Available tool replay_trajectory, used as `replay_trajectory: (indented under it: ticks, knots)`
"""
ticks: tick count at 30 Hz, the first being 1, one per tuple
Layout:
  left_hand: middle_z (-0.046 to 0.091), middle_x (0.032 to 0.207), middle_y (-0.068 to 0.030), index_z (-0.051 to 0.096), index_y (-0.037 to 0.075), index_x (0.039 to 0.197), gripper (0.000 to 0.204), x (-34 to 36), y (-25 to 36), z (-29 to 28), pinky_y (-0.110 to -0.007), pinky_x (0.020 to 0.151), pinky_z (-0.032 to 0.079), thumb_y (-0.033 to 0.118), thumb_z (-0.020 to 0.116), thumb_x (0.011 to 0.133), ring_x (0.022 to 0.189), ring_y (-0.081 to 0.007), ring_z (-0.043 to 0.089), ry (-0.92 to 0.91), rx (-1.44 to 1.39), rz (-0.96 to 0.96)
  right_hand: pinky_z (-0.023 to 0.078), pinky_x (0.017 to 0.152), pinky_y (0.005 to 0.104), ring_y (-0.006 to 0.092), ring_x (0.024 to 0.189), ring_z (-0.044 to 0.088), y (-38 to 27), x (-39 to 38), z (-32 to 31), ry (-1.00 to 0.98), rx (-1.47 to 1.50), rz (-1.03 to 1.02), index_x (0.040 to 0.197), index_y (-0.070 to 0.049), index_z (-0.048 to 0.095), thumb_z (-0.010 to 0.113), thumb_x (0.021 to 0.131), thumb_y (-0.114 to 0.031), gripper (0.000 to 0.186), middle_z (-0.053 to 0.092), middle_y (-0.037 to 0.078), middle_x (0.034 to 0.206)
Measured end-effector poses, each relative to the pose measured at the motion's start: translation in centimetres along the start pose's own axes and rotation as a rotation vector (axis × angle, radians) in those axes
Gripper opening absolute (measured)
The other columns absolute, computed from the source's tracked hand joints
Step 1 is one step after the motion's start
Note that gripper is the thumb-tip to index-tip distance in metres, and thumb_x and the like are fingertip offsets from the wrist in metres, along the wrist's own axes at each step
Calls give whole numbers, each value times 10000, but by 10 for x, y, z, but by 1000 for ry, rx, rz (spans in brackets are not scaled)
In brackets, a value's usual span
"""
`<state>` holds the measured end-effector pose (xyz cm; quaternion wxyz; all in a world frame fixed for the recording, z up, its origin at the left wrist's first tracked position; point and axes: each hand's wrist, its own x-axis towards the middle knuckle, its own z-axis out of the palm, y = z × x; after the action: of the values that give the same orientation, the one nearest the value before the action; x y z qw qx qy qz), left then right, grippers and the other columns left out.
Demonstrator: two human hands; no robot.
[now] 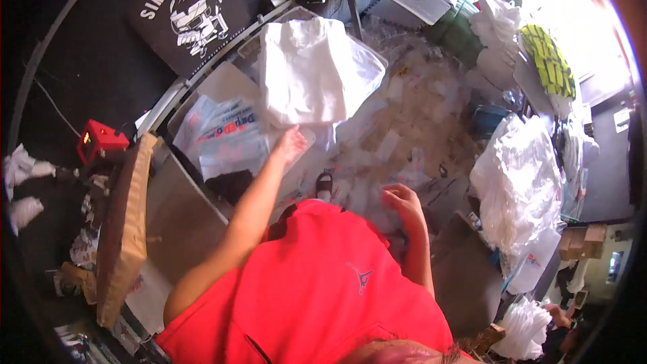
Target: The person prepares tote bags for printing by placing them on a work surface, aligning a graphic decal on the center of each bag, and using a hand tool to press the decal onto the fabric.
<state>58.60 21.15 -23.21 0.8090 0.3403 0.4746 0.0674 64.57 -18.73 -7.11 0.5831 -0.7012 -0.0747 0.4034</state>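
White folded cloth [303,71], which looks like a pile of garments, lies on the table in front of me, with clear plastic at its right side. My left hand [291,145] is at the near edge of this cloth, fingers extended toward it and touching or almost touching. I see nothing held in it. Away from the table, to the right, my right hand [402,200] hangs over the floor with loosely bent fingers, thumb apart, and nothing visible in it. Printed white plastic bags [229,138] lie left of the cloth.
Scraps and plastic litter the floor [411,114]. At right stands a large bundle of clear plastic-wrapped white material [519,182]; yellow-green patterned fabric [547,61] lies beyond. A brown padded board [128,229] and a red device with a display [101,140] are at left.
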Motion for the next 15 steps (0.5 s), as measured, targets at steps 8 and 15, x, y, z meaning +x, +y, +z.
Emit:
replay_trajectory:
  ticks: [8,15]
  knots:
    - [557,837,7,588,171,1013,595,43,16,95,-281,640,414,547,832,622,674,-129,461,232,-659,-146,498,733,281,138,833,647,-71,77,20,-18,-160,-31,1112,-5,628,649,885,-169,281,698,85,936]
    - [611,1118,-64,587,65,1173,519,24,61,93,-325,862,469,317,770,758,1034,-216,579,70,-602,202,501,724,283,136,799,642,-62,96,-3,-34,-202,125,1108,-11,638,646,881,-152,268,697,90,907]
